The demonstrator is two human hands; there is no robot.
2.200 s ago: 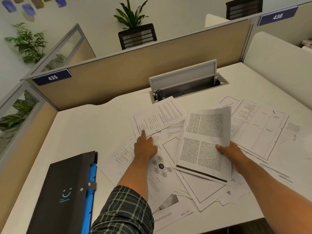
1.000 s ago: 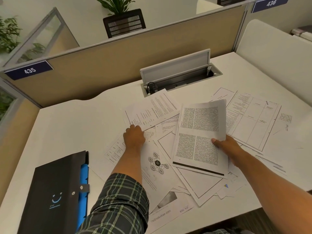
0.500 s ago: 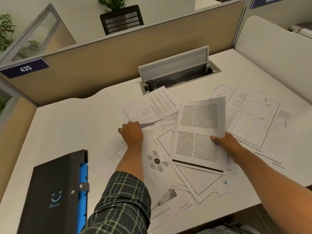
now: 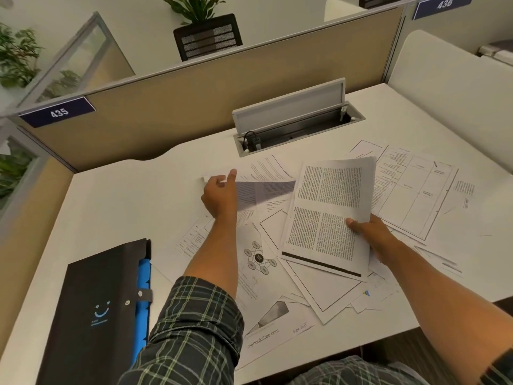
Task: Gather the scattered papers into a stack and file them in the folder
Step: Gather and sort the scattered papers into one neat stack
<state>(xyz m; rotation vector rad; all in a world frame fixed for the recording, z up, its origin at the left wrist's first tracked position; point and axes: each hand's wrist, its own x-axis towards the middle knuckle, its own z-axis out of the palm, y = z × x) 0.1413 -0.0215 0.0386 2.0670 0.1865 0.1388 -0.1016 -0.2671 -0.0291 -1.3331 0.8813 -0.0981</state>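
Paper-thin, floppy sheets: the left hand [image 4: 219, 197] pinches one lifted page [image 4: 263, 191] by its corner; the right hand [image 4: 366, 232] grips the text sheets [image 4: 330, 207] at their edge.

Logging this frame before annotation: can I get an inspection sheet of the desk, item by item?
Surface: white desk, mostly bare on its left side.
Job's things: loose papers spread over centre and right; black folder closed at the near left, apart from the pile.
Clutter: nothing seen.
Hands: left hand pinches and lifts the edge of a printed sheet; right hand grips a text page raised off the pile.
Cables: a dark plug and lead in the open cable tray.
Surroundings: tan partition, label 435, potted plant.
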